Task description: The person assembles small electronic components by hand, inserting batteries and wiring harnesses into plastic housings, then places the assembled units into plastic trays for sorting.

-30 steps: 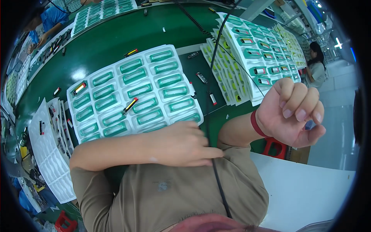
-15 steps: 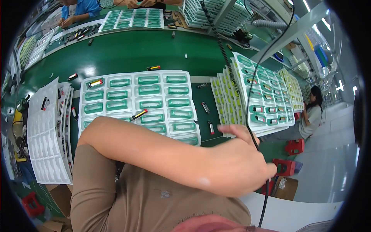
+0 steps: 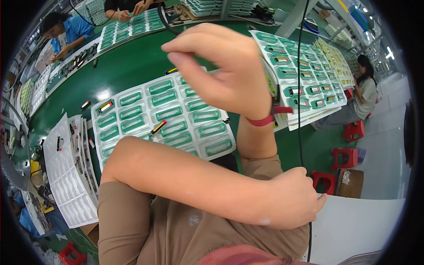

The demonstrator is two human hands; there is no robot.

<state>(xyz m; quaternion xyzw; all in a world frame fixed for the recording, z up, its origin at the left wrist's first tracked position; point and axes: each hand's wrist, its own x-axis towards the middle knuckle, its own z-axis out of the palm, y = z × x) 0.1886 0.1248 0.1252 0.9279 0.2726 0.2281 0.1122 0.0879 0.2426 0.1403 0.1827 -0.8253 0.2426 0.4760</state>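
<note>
My left forearm crosses in front of my body, and my left hand (image 3: 289, 198) is closed around a thin black cable (image 3: 300, 132) that runs up and down past it. Raised over the tray is my right hand (image 3: 225, 66), a red band (image 3: 260, 120) on its wrist. Its thumb and forefinger reach out to the left with their tips close together, and nothing shows between them. Beneath lies a white tray (image 3: 148, 99) with rows of green oblong pockets. On it rest two small black, yellow and red sticks, one (image 3: 158, 127) mid-tray and another (image 3: 105, 107) at the far left.
White trays (image 3: 70, 176) stand stacked and tilted at the left. Filled trays (image 3: 309, 79) are piled at the right. Loose sticks (image 3: 85, 104) lie on the green table (image 3: 123, 66). Co-workers sit across the table and at the far right, near red stools (image 3: 344, 157).
My right hand has come up into view over the tray. My left hand stays closed at the cable. The view has shifted, bringing more of the people across the table into sight.
</note>
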